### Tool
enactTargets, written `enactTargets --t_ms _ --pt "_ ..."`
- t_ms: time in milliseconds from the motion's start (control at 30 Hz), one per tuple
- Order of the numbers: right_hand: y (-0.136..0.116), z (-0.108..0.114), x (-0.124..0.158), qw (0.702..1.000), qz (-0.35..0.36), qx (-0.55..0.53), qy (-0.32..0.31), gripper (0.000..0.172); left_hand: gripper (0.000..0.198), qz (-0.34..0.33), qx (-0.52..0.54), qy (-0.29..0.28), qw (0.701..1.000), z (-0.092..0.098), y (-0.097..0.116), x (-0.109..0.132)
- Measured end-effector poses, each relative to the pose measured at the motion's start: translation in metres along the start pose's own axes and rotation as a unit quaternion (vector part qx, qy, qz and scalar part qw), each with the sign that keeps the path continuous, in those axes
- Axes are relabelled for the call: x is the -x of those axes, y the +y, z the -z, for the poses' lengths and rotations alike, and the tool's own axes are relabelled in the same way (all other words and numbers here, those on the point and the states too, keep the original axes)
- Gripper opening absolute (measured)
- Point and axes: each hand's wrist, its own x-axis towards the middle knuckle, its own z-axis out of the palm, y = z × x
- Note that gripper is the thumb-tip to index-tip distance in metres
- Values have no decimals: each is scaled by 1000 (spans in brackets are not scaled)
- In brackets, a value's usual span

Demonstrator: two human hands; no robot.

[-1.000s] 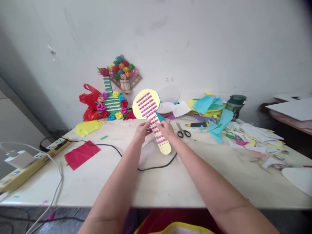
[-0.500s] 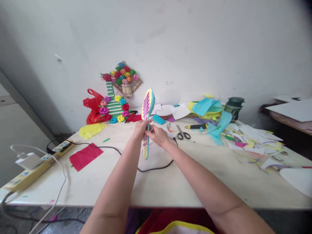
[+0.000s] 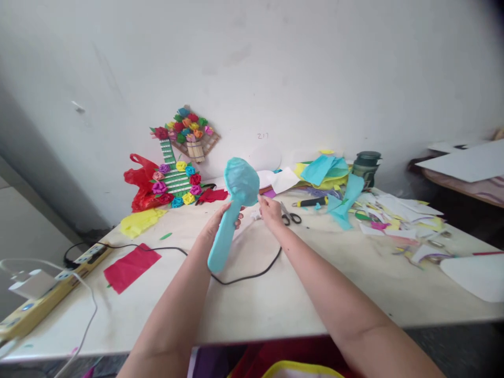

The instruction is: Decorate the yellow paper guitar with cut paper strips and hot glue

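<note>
Paddle-shaped craft (image 3: 232, 209): flipped over since the earlier frame, we see its blue side above the table (image 3: 252, 310).
Left hand (image 3: 214, 221): we hold the handle (image 3: 220, 252).
Right hand (image 3: 271, 211): fingers bunched beside the round end (image 3: 243, 181); we cannot tell whether gripping.
</note>
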Motion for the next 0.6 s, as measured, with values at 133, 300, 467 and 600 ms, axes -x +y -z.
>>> enactTargets --t_ms 133,300,467,600 --pt "9 14 -9 992 -13 -19 122 44 56 13 -5 -22 1000 -6 -8 -2" --pt "13 19 -13 983 37 -59 172 59 61 26 -4 -94 995 -9 -23 -2" --pt "14 12 -12 988 62 -53 128 69 61 32 -34 -157 987 -10 -32 -5" --pt "14 8 -12 988 65 -64 125 76 62 24 -38 -165 985 -8 -36 -6"
